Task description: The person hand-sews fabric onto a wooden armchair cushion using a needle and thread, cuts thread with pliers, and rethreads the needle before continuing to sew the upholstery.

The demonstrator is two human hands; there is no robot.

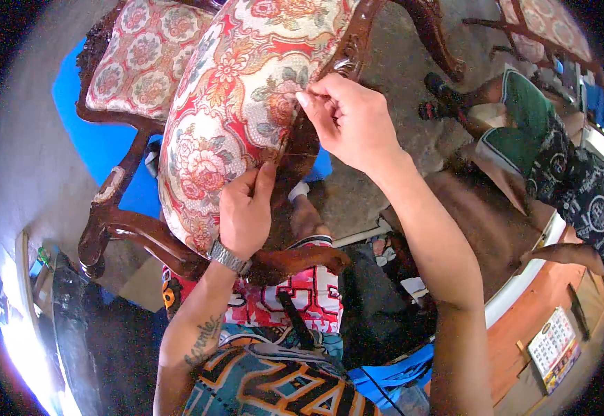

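An upholstered chair seat (205, 159) in red, cream and grey floral fabric lies tilted in front of me, set in a dark carved wooden frame (152, 239). Thumb and fingers of my left hand (245, 211) are pinched together at the seat's right edge, where fabric meets wood; a metal watch (229, 258) is on that wrist. Further up the same edge, my right hand (350, 118) also pinches, its fingertips against the fabric border. A narrow brownish strip (282, 147) runs along the edge between the hands. What either pinch holds is too small to make out.
Behind stands a matching floral chair back (146, 59), with a blue sheet (118, 173) below. At right, another person in green shorts (527, 118) sits near more floral furniture (558, 24). A calendar (554, 347) lies by an orange-brown board (517, 326) at lower right.
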